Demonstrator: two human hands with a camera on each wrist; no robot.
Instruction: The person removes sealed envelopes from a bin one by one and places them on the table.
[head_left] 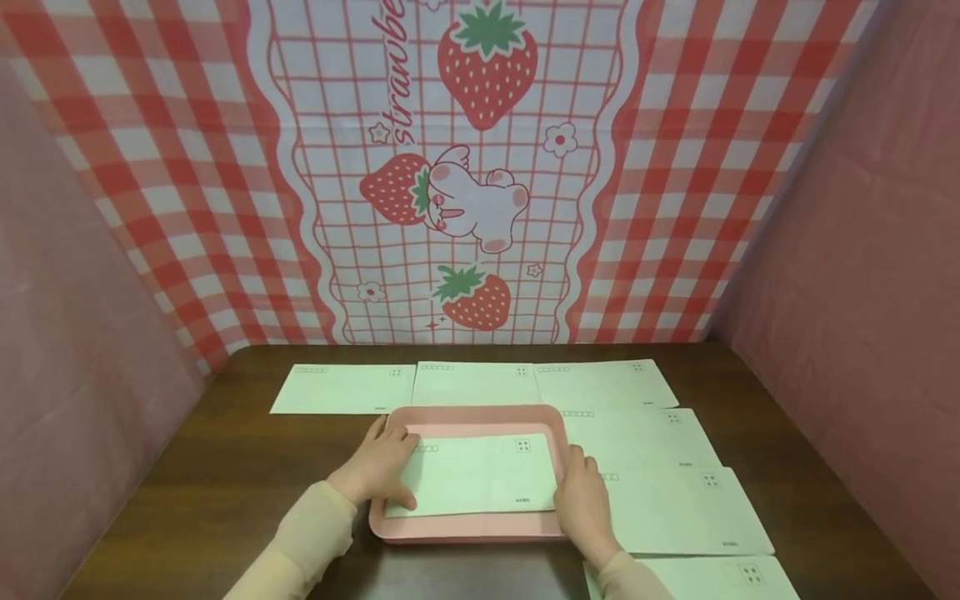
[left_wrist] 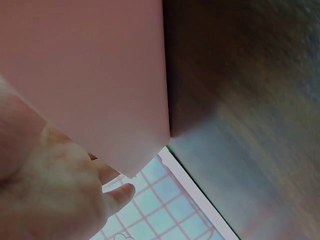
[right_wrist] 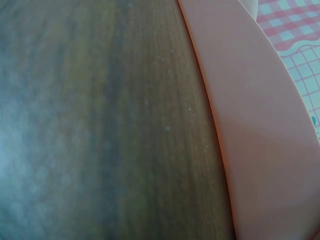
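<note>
A shallow pink tray point(head_left: 472, 527) lies on the brown table, with a white envelope point(head_left: 480, 475) inside it. My left hand point(head_left: 381, 463) grips the tray's left side, its thumb over the envelope's left end. In the left wrist view, the left hand point(left_wrist: 55, 190) is beside the tray's outer wall point(left_wrist: 100, 75), and part of the hand is cut off. My right hand point(head_left: 583, 504) holds the tray's right side, fingers toward the far edge. The right wrist view shows the tray's wall point(right_wrist: 255, 110), but not the hand.
Three envelopes line the table's far side, the middle one point(head_left: 474, 385) just behind the tray. More envelopes run down the right, one point(head_left: 682, 508) close to my right hand. A strawberry-print cloth point(head_left: 465, 167) hangs behind the wooden table point(head_left: 202, 492).
</note>
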